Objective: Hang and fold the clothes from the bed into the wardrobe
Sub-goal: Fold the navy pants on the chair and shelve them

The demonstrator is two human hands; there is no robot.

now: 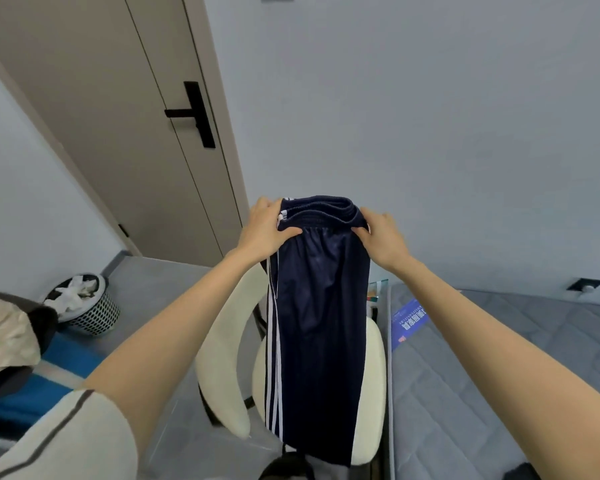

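Note:
Navy track trousers (317,323) with three white side stripes hang straight down in front of me, folded lengthwise. My left hand (267,230) pinches the left end of the elastic waistband. My right hand (383,235) pinches the right end. Both arms are stretched out at chest height, holding the trousers above a cream chair (229,362). The grey mattress of the bed (499,368) lies at the lower right. No wardrobe is in view.
A beige door (125,109) with a black handle stands at the upper left. A mesh waste bin (84,304) full of paper sits on the floor at left. Dark and beige clothing (7,337) lies on a blue surface at the far left. A blue booklet (409,322) lies on the mattress.

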